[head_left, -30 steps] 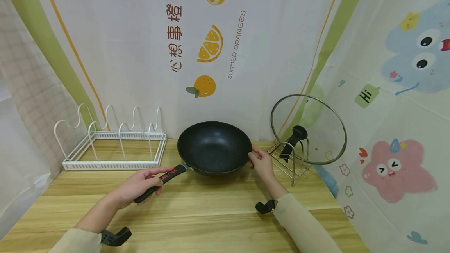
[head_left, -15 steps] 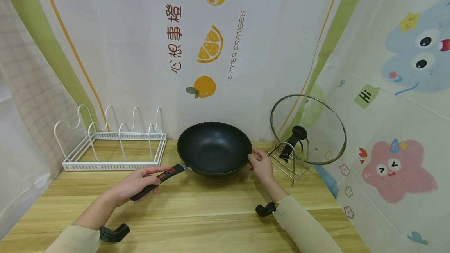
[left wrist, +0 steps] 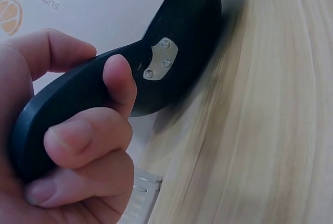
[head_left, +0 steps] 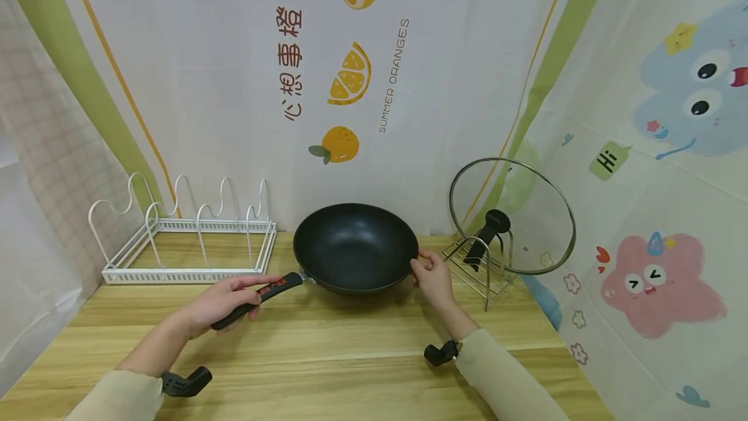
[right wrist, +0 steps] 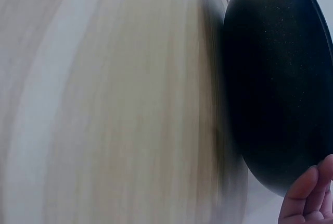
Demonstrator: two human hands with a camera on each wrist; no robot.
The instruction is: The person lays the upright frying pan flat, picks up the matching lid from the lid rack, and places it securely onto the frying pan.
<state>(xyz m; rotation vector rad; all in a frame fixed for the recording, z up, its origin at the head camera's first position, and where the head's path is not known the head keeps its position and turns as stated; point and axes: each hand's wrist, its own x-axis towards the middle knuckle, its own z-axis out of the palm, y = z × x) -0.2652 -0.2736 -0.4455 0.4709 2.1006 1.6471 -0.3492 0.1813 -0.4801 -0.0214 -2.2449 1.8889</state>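
Observation:
A black wok [head_left: 356, 249] is at the back middle of the wooden table, its bowl facing up and toward me. My left hand [head_left: 224, 304] grips its black handle [head_left: 280, 286], which points to the front left. In the left wrist view the fingers [left wrist: 88, 135] curl round the handle, near a riveted metal bracket [left wrist: 161, 60]. On the other side, my right hand [head_left: 434, 278] pinches the wok's right rim between thumb and fingers. The right wrist view shows the fingertips [right wrist: 304, 182] against the wok's dark outer wall [right wrist: 276, 88].
To the left stands a white wire rack [head_left: 187, 275] with upright loops. On the right, a small metal rack [head_left: 487, 294] holds a glass lid [head_left: 540, 213] upright with its black knob toward me. A printed curtain [head_left: 234, 115] hangs behind the wooden table [head_left: 350, 362].
The wok's handle and my left hand have shifted slightly left and away from me. My right hand and the wok's bowl have edged left a little. Both holds are kept.

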